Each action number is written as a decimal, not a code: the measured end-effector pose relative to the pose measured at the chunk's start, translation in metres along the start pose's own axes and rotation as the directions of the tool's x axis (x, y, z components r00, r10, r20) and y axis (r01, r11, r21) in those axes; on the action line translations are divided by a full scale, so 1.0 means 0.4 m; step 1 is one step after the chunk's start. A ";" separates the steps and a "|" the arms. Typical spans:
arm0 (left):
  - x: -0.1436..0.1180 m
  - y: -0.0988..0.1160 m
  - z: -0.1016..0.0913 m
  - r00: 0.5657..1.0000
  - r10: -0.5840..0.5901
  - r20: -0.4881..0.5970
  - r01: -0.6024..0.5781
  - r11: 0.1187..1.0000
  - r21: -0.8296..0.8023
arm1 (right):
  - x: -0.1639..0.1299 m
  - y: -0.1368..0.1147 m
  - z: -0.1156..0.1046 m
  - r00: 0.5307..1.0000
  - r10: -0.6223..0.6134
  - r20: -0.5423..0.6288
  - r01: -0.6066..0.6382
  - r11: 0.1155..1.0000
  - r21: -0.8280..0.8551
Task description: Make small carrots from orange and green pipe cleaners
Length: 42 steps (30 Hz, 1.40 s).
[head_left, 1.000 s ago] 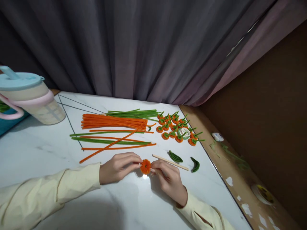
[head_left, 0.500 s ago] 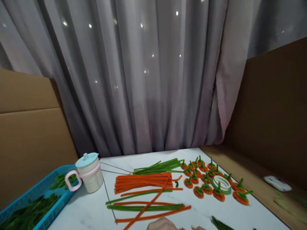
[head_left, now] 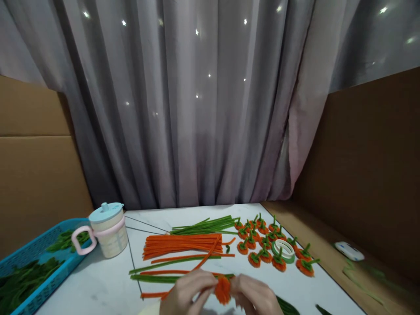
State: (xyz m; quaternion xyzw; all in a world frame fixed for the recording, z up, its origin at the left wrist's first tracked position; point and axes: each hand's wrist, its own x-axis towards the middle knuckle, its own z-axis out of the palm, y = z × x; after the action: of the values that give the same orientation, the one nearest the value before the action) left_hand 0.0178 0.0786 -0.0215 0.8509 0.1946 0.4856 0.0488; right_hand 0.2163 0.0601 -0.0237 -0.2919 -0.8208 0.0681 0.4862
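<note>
Orange pipe-cleaner rosette [head_left: 223, 289] pinched between left hand [head_left: 187, 294] and right hand [head_left: 254, 296], fingers clamped, at desk's [head_left: 98, 284] six o'clock; finished orange flowers [head_left: 269, 245] at two o'clock, straight orange stems [head_left: 182, 245] unused.

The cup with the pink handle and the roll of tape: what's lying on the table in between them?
In the head view, between the cup and the tape roll lie a bundle of orange pipe cleaners, green pipe cleaners and small orange pumpkins.

bare table [head_left: 98, 284] left of the hands; pipe cleaners [head_left: 183, 245] and cup [head_left: 108, 229] block beyond
</note>
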 end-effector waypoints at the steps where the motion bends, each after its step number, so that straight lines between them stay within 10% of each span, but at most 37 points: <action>1: 0.027 0.004 -0.025 1.000 0.013 -0.005 -0.013 1.000 0.011 | 0.032 -0.005 -0.011 0.999 -0.033 0.004 0.033 0.999 0.008; 10: 0.172 0.004 -0.175 0.979 -0.004 0.204 0.016 0.998 -0.060 | 0.182 -0.069 -0.086 0.984 -0.179 0.004 0.179 0.983 0.031; 34: 0.148 0.031 -0.145 0.987 0.052 0.155 -0.040 0.996 -0.074 | 0.175 -0.096 -0.113 0.969 -0.091 0.231 0.078 0.995 0.068; 42: 0.148 0.038 -0.141 0.983 0.009 0.184 0.019 0.989 -0.149 | 0.176 -0.115 -0.117 0.951 -0.177 0.255 0.210 0.971 -0.111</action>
State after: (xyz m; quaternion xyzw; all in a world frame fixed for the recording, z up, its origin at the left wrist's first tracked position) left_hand 0.0014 0.0810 0.0601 0.8854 0.1545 0.4181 0.1317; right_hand 0.2115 0.0529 0.0721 -0.2319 -0.9015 -0.0011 0.3653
